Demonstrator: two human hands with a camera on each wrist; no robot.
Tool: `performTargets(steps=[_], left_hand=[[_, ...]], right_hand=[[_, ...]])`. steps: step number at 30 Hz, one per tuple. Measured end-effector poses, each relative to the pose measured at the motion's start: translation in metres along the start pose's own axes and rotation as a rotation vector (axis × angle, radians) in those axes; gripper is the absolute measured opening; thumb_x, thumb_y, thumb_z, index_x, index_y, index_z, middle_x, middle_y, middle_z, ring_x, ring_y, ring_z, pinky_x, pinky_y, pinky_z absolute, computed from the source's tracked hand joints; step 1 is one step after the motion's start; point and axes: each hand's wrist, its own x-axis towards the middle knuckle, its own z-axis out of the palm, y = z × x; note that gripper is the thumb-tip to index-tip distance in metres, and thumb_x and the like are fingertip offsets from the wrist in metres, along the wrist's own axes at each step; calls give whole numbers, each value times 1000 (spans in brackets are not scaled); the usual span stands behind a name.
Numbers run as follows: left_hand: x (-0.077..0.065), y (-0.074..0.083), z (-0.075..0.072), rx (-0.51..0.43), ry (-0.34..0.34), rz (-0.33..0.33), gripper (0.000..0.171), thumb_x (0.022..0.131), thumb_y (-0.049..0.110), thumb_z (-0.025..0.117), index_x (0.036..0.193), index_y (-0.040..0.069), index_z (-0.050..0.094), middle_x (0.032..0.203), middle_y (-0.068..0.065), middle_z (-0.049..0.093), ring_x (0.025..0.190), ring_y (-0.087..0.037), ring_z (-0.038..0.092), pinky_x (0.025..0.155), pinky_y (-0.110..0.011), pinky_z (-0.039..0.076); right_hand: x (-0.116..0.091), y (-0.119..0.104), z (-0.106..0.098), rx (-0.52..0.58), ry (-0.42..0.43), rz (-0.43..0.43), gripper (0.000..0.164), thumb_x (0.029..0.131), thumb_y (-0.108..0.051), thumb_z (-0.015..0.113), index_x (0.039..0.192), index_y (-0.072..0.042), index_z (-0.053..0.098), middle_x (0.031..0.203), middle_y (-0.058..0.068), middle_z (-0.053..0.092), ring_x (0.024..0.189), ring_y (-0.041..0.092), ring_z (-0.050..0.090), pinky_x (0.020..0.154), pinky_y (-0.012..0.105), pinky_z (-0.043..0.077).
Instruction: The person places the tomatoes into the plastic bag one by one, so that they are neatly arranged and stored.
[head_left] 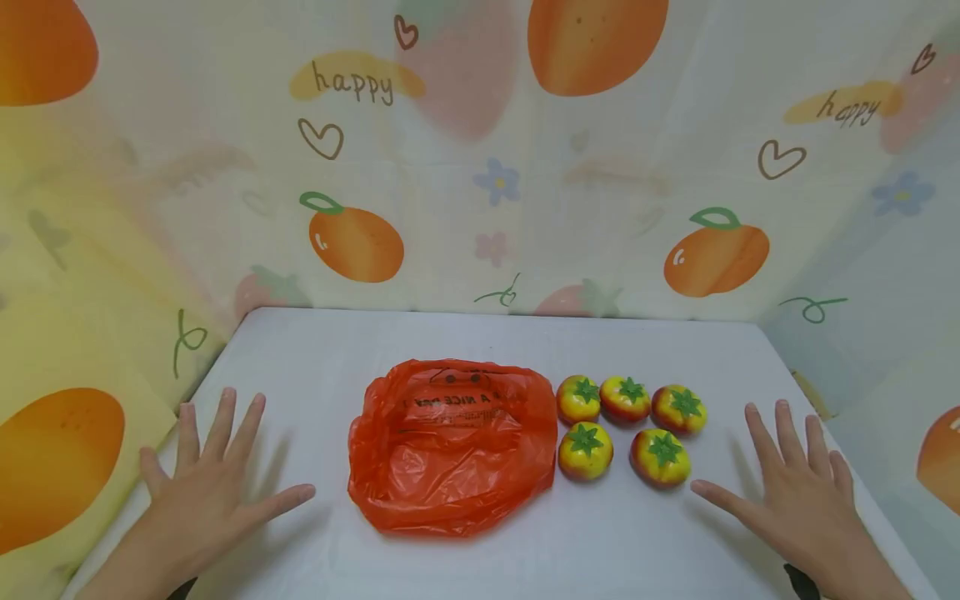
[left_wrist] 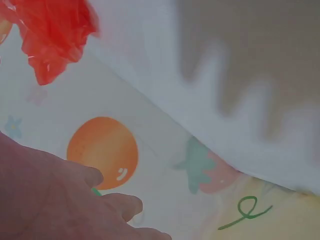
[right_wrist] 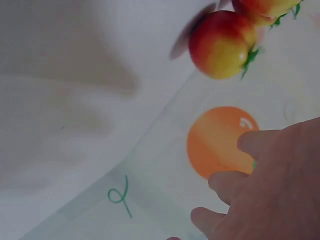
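Note:
A red plastic bag [head_left: 457, 467] with dark printing lies spread on the white table, its mouth toward the camera. Right of it sit several red-and-yellow toy fruits with green leafy tops, among them one [head_left: 585, 451] close to the bag and another [head_left: 661, 459] nearest my right hand. My left hand [head_left: 206, 492] is held with fingers spread, left of the bag and apart from it. On the other side, my right hand [head_left: 802, 496] has its fingers spread too, touching no fruit. Part of the bag [left_wrist: 60, 35] shows in the left wrist view, and a fruit [right_wrist: 222, 45] in the right wrist view.
The white table [head_left: 360, 337] ends at a back edge against a cloth backdrop [head_left: 442, 192] printed with oranges, hearts and "happy". The cloth also rises along the left and right sides. Both hands cast shadows on the tabletop.

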Motion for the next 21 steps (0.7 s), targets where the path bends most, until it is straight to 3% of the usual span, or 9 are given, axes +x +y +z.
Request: performTargets(steps=[3,8,13,16,21], left_hand=[[4,10,-1,-42,-15,4,130,86,84,65,174,24,-9,179,-10,-25,157,-59,-32,104,-95,-18],[15,35,-4,-100,-72,9,127,87,86,61,173,28,-12,179,-5,-27,159,-60,-25,108,-96,-6],[26,56,-6,-165,-122,26,122,91,84,57,173,27,-12,180,-8,-23,162,-60,-19,111,-94,0],[35,69,-6,-192,-142,42,119,94,83,54,174,23,-9,182,-16,-13,163,-61,-9,112,-93,7],[51,90,-2,-254,-187,66,123,94,84,52,174,9,-3,179,-29,8,160,-61,20,116,-83,32]], right_hand=[[3,-12,-2,7,-12,-23,137,82,-90,63,174,-13,-3,176,32,-15,159,64,-13,116,89,5],[7,-40,-10,16,-7,-103,137,80,-90,65,175,-13,2,178,30,-10,160,63,-8,118,88,8],[11,-73,-17,46,8,-167,135,77,-89,68,174,-13,12,180,29,-1,162,60,-3,118,88,11],[12,-92,-20,59,33,-218,133,76,-90,69,174,-15,20,180,28,8,162,59,6,117,88,18],[10,-114,-19,68,85,-311,121,77,-93,65,167,-16,40,174,27,30,156,54,30,117,82,32]])
